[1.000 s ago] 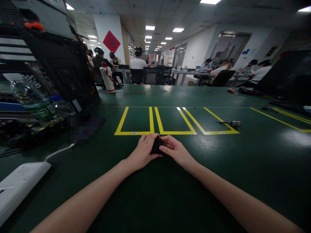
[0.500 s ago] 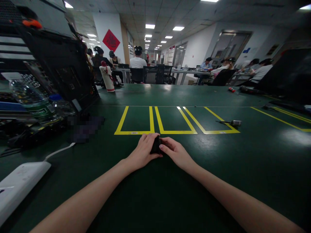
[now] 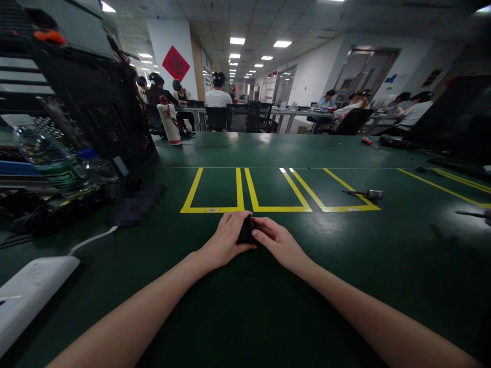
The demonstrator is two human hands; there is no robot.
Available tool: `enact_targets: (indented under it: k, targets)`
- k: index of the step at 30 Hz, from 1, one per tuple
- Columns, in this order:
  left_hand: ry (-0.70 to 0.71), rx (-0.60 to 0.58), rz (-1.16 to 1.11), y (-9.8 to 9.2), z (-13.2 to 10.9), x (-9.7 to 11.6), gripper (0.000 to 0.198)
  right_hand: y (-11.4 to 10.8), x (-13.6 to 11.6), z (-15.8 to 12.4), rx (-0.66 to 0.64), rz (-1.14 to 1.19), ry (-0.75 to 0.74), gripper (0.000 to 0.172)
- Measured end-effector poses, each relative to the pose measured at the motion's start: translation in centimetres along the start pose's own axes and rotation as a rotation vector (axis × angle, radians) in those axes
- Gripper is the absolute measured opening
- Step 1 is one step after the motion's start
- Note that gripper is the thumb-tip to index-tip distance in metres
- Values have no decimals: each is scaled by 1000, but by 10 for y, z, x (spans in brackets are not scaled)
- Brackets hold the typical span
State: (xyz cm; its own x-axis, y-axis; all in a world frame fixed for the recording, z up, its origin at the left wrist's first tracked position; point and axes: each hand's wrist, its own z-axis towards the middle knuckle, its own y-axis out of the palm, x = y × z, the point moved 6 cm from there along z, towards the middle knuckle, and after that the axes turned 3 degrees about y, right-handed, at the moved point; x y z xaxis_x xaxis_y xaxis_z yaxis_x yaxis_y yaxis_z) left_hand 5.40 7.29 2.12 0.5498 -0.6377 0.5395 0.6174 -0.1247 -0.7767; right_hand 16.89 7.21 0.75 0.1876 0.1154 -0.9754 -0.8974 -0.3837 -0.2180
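Observation:
Between my hands, on the green tabletop just in front of the yellow tape, is a small black block-like object [image 3: 246,233]; its kind cannot be made out. My left hand [image 3: 225,239] wraps it from the left, fingers over the top and thumb along the near side. From the right, my right hand [image 3: 276,241] grips its edge with thumb and curled fingers. Much of the object is hidden behind the fingers.
Yellow tape frames [image 3: 282,208] mark the green table [image 3: 249,306]. A screwdriver-like tool [image 3: 371,194] lies across the right frame. A dark pointed tool [image 3: 471,213] juts in at the right edge. Left are a power strip [image 3: 42,276], a plastic bottle [image 3: 57,163] and a computer case [image 3: 103,117].
A dark pointed tool has come into view at the right edge. My hands and the black object look almost unmoved.

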Motion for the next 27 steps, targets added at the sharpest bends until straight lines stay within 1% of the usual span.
enact_targets:
  k: [2, 4, 8, 12, 15, 19, 23, 25, 27]
  targets:
    - [3, 5, 5, 0, 0, 1, 54, 2, -2, -1, -32, 50, -35, 29]
    - [11, 16, 13, -1, 0, 1, 54, 2, -3, -1, -37, 103, -62, 27]
    - [22, 0, 15, -1, 0, 2, 56, -1, -4, 2, 26, 125, -79, 17]
    - [19, -4, 12, -2, 0, 3, 55, -3, -2, 3, 61, 58, -30, 23]
    - [15, -18, 5, -2, -1, 3, 55, -1, -2, 1, 28, 6, -11, 25]
    - [15, -7, 12, -4, -1, 6, 53, 2, -4, -2, -25, 73, -40, 25]
    - [26, -18, 12, -8, -2, 11, 54, -1, -5, 0, 50, 98, -65, 17]
    - [27, -20, 7, -10, -2, 13, 54, -2, -5, 1, 80, 85, -56, 20]
    - [23, -20, 3, -10, -2, 13, 54, -2, -4, 1, 70, 61, -20, 25]
